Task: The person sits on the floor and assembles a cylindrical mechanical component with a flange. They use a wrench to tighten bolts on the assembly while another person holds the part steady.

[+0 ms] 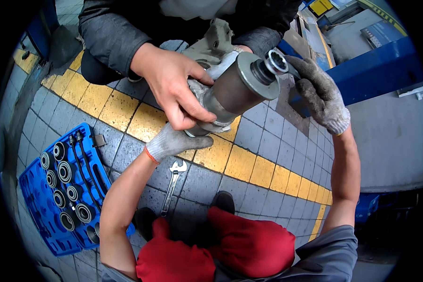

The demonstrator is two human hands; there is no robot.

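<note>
A thick metal press sleeve (233,89) sits tilted on a cast metal arm (217,40), with a threaded bolt (263,72) coming out of its upper end cap. My left hand (171,142), in a grey glove, grips the lower end of this assembly from below; its fingers are partly hidden. Over the bolt end is a silver ring wrench (276,62), its handle largely out of sight. My gloved right hand (317,91) has its fingertips and thumb around the wrench. Another person's bare hand (174,84) holds the assembly at its middle, opposite me.
An open blue case (56,246) of round press cups and dark threaded rods lies on the tiled floor at left. An adjustable wrench (173,185) rests between the case and my shoes. A yellow stripe (239,162) crosses the floor. At right stands a blue metal beam (376,70).
</note>
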